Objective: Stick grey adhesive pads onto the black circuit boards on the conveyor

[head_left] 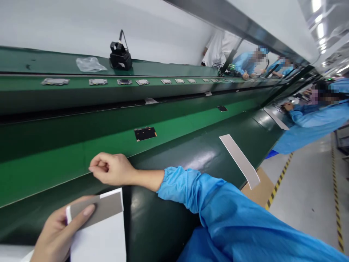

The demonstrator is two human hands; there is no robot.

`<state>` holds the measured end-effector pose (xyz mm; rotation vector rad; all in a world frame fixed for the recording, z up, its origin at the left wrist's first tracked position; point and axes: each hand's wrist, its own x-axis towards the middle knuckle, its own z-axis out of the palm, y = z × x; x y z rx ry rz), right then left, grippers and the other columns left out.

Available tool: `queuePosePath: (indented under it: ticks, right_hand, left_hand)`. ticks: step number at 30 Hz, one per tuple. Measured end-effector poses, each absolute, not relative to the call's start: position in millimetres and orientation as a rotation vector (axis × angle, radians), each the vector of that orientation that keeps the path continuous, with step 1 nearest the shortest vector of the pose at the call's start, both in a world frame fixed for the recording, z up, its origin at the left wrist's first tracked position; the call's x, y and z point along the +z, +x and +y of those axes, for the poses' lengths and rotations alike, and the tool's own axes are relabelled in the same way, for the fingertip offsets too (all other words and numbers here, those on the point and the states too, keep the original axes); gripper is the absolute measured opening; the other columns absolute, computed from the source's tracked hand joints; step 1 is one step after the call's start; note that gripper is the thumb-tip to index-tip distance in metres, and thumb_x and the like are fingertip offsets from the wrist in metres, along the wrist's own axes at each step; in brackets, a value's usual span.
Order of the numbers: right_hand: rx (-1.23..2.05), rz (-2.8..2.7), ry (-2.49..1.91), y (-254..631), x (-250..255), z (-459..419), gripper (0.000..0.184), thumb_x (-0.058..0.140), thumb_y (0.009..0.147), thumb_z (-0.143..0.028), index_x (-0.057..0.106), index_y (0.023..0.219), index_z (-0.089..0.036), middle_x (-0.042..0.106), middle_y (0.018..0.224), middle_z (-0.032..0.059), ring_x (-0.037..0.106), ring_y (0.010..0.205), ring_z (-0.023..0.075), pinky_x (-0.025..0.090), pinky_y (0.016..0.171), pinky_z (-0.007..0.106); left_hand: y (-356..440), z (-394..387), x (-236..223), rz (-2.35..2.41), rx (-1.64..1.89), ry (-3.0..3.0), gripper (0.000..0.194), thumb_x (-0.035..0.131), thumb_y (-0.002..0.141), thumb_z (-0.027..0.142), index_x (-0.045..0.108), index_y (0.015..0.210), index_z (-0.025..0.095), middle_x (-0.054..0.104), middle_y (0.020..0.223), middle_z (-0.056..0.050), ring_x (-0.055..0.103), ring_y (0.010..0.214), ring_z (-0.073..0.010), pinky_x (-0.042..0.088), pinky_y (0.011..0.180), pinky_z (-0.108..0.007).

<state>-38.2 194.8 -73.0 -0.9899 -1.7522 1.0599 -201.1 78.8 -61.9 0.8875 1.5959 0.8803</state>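
Observation:
At the lower left, my left hand (58, 229) is closed on a white sheet with a grey band (102, 233), the thumb pressed on the grey part. My right hand (113, 169) is above the near edge of the bright green belt, its fingers curled with thumb and forefinger together. Whether something small is between those fingertips, I cannot make out. Beyond it on the belt lies a flat black piece with small copper-coloured corners (145, 134). A second dark piece (221, 108) is farther along the belt.
Several circuit-board-like parts line the raised green ledge (79, 89). A black device (120, 56) and a clear plastic bag (89, 64) are on the shelf behind. A long pale strip (240, 160) overhangs the bench edge. Co-workers in blue (319, 112) sit farther right.

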Motion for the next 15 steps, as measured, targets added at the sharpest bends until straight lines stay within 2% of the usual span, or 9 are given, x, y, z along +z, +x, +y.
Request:
queuePosePath:
  ticks: [4,11,15]
  right_hand:
    - [1.041,-1.766,-0.934,-36,-73,194,0.013,0.07,0.094,-0.022,0.057,0.092,-0.021,0.056,0.072,-0.0087,0.055,0.067,0.0083,0.043,0.072,0.02]
    - [1.027,-1.861,-0.967,-33,-67,189,0.012,0.068,0.094,-0.021,0.056,0.094,-0.021,0.059,0.077,-0.0067,0.057,0.071,0.009,0.044,0.073,0.019]
    - [1.02,-1.898,-0.936,-31,-66,187,0.012,0.067,0.093,-0.021,0.055,0.094,-0.021,0.058,0.076,-0.0072,0.056,0.071,0.0087,0.044,0.074,0.019]
  left_hand:
    - [-199,75,-60,1.523,0.891,0.707,0.053,0.103,0.038,0.058,0.085,0.08,0.031,0.075,0.066,-0.004,0.063,0.052,-0.0231,0.05,0.043,-0.027]
    - [-187,69,-49,1.487,0.969,0.736,0.056,0.102,0.048,0.061,0.084,0.087,0.024,0.076,0.07,-0.004,0.065,0.059,-0.0218,0.05,0.05,-0.024]
    - [-175,65,-33,1.475,0.995,0.722,0.059,0.103,0.046,0.061,0.082,0.086,0.022,0.075,0.068,-0.002,0.063,0.059,-0.0193,0.048,0.053,-0.023]
